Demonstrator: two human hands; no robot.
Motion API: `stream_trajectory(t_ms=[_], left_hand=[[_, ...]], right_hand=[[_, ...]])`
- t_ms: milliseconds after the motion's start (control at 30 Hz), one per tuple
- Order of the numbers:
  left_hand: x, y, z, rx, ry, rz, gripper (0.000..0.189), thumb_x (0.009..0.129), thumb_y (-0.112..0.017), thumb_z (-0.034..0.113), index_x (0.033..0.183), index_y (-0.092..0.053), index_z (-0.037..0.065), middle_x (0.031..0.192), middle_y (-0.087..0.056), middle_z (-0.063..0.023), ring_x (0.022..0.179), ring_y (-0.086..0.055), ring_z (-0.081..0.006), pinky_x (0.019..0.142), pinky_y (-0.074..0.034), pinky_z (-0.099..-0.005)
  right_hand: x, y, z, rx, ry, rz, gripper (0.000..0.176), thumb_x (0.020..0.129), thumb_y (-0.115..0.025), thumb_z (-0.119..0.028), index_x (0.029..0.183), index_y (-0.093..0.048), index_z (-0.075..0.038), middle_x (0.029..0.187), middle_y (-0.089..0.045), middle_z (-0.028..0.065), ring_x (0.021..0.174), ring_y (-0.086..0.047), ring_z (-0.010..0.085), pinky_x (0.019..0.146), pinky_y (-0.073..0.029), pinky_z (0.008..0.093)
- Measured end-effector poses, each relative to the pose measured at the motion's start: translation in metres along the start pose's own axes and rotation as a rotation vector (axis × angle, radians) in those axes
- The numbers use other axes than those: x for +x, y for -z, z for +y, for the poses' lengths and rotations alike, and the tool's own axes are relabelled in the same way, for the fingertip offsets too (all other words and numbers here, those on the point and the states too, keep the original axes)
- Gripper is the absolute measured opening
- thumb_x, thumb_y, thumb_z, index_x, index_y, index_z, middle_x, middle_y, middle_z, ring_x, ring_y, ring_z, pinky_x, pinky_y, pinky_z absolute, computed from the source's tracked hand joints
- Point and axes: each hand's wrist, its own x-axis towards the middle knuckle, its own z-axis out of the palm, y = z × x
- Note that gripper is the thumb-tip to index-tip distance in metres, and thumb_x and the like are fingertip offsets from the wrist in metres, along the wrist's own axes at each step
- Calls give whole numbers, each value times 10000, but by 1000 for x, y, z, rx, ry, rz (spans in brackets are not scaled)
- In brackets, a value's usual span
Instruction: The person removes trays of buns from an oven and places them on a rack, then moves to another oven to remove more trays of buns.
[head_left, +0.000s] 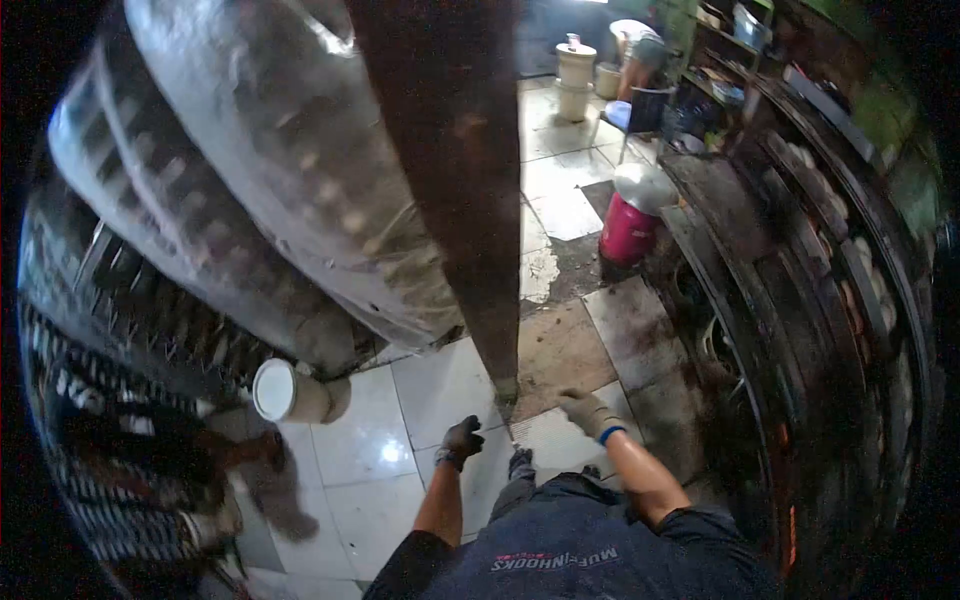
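Note:
My left hand [462, 438], in a dark glove, is curled into a fist above the white floor tiles; nothing shows in it. In a light glove with a blue cuff, my right hand [585, 410] hangs with its fingers loosely apart and holds nothing. Between the hands, a tall rusty brown post [470, 200] comes down to the floor, its foot just ahead of both hands. A thin pale rod [511, 432] lies at the post's base, and neither hand touches it. My shoe [520, 462] shows just behind it.
Big plastic-wrapped metal parts [270, 170] fill the left side. A white bucket [277, 391] lies on its side beneath them. A red drum with a white lid [630, 225] stands ahead right, beside dark curved shelving [810, 270]. Far back, another person [640, 50] bends near stacked white tubs [575, 72].

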Motion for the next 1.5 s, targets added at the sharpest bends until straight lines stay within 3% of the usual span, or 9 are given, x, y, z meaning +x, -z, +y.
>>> stream_trajectory(t_ms=[267, 433, 533, 633, 867, 1167, 1233, 1367, 1500], left_hand=[[7, -226, 114, 250, -34, -394, 352, 902, -516, 262, 1072, -603, -33, 841, -632, -92, 674, -587, -175, 607, -484, -305], [3, -431, 259, 398, -677, -782, 364, 880, -545, 192, 1168, -543, -31, 947, -623, -96, 825, -595, -184, 758, -481, -303], [-49, -575, 354, 484, -1468, -791, 352, 866, -550, 159, 1185, -547, 8, 1148, -584, -182, 970, -606, -312, 868, -465, -364], [-25, -737, 373, 374, -1119, -1281, 406, 842, -580, 266, 1194, -561, 66, 1231, -527, -209, 1039, -567, -361, 880, -461, -409], [-19, -928, 416, 1694, -1455, -754, 483, 788, -605, 396, 1176, -579, 111, 1132, -595, -181, 975, -592, -339, 828, -477, -394], [3, -953, 410, 1603, -1431, -706, 482, 762, -619, 376, 1169, -583, 119, 1091, -610, -175, 922, -598, -340, 785, -475, -406], [2, -943, 411, 1560, -1436, -708, 483, 757, -622, 372, 1168, -584, 121, 1082, -613, -174, 911, -600, -340, 776, -475, -409], [0, -914, 418, 1473, -1483, -665, 484, 746, -628, 363, 1165, -585, 125, 1064, -619, -171, 887, -603, -340, 757, -474, -414], [-16, -872, 421, 1360, -1560, -603, 485, 734, -634, 354, 1162, -587, 129, 1046, -626, -169, 864, -606, -341, 738, -473, -420]], right_hand=[[-154, 167, 270, -319, -622, 774, 428, 841, -492, -372, 959, -631, 16, 974, -634, 194, 946, -580, 335, 820, -439, 424], [-332, 112, 453, -722, -996, 898, 361, 953, -369, -296, 1038, -611, -42, 1042, -590, 166, 955, -544, 272, 801, -455, 381], [-409, 55, 461, 127, -1253, 1293, 342, 950, -384, -288, 1077, -586, -43, 1080, -574, 161, 987, -532, 267, 830, -443, 378], [-458, 22, 452, 600, -1243, 1728, 332, 947, -399, -279, 1116, -562, -44, 1119, -559, 155, 1020, -519, 262, 858, -431, 375], [-575, 92, 356, 602, -1017, 2221, 349, 941, -434, -259, 1207, -505, -45, 1208, -522, 142, 1097, -491, 251, 925, -403, 368], [-638, 345, 173, 64, -713, 1970, 437, 932, -479, -234, 1324, -431, -47, 1322, -476, 125, 1195, -454, 236, 1011, -367, 359], [-620, 403, 179, 448, 167, 1991, 469, 908, -518, -290, 1311, -454, -60, 1315, -484, 138, 1205, -450, 266, 1006, -371, 379], [-580, 528, 138, -405, -703, 1210, 445, 884, -489, -367, 1189, -547, -49, 1182, -567, 203, 1082, -550, 320, 934, -425, 410], [-533, 629, 235, -682, -750, 1194, 432, 879, -492, -363, 1167, -555, -48, 1144, -579, 207, 1050, -562, 324, 908, -435, 415]])
